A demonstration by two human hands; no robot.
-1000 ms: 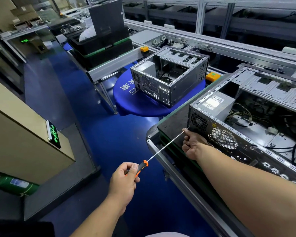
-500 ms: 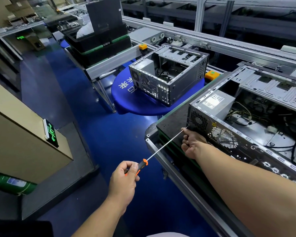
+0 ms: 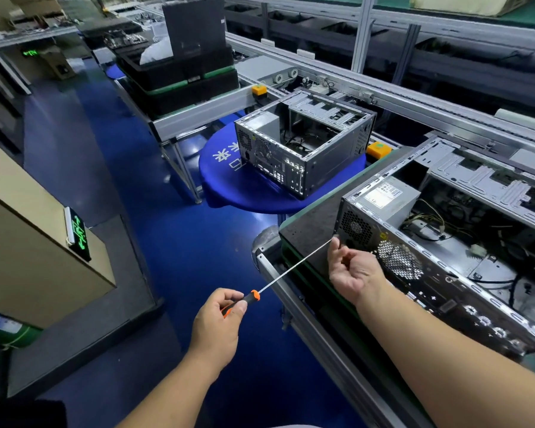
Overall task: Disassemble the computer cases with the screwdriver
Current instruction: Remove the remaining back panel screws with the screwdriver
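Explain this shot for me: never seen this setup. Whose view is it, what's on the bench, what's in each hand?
There is no robot here. A camera worn on a person's head looks forward and down at their two bare arms. The left hand grips the orange and black handle of a long screwdriver. Its thin shaft runs up to the back corner of the near computer case, which lies open on a dark workbench. The right hand has its fingers curled at the shaft tip, against that corner; whether it pinches the shaft or a screw is unclear. A second open case sits on a round blue table beyond.
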